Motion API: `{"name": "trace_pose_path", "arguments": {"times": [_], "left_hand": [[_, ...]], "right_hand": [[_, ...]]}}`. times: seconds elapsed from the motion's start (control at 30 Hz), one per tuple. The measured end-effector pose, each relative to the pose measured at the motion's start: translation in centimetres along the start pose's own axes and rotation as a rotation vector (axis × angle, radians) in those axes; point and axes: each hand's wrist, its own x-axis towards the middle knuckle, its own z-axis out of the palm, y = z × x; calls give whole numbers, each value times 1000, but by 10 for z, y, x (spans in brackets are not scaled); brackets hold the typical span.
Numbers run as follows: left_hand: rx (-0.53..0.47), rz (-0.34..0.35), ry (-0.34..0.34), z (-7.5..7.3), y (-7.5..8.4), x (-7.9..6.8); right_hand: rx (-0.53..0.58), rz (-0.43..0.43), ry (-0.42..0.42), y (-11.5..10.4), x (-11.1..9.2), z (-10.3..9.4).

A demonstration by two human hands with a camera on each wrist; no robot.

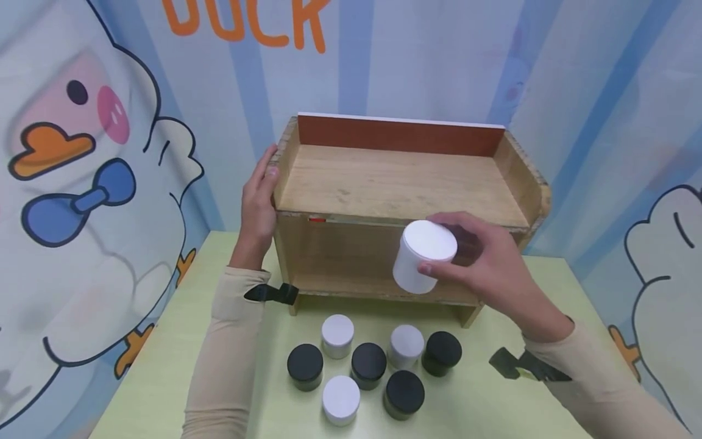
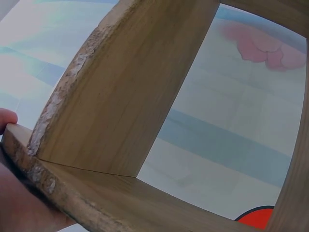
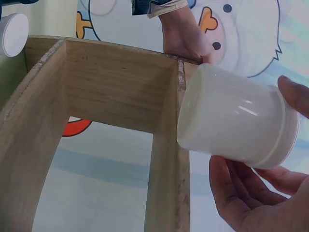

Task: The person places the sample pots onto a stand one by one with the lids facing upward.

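My right hand (image 1: 488, 262) pinches a white jar (image 1: 421, 259) with a white lid between thumb and fingers. The jar is upright in the air, in front of the upper board of a two-tier wooden shelf (image 1: 395, 183). In the right wrist view, the white jar (image 3: 236, 116) appears close to the shelf's front edge. My left hand (image 1: 258, 207) holds the shelf's left side panel near its top. Only part of this left hand (image 2: 29, 198) shows in the left wrist view, at the panel's edge.
In front of the shelf, several jars stand on the pale green table (image 1: 181, 341), some with black lids (image 1: 404, 393) and some with white lids (image 1: 340, 399). A curtain (image 1: 428, 55) with duck pictures hangs behind and at both sides.
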Motion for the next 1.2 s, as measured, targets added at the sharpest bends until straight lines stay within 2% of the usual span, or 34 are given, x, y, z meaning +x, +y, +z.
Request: {"name": "trace_pose_path", "arguments": {"times": [0.17, 0.4, 0.63, 0.9, 1.2], "left_hand": [[-28, 19, 2, 0, 3, 0], [-34, 13, -9, 1, 1, -1], [-28, 19, 6, 1, 1, 0], [-25, 17, 19, 3, 1, 1], [-39, 16, 33, 2, 1, -2]], "right_hand": [[-47, 22, -17, -11, 17, 0], [-57, -62, -20, -25, 38, 7], [-65, -89, -15, -35, 82, 8], [-65, -15, 1, -36, 128, 14], [-10, 110, -21, -53, 168, 22]]}}
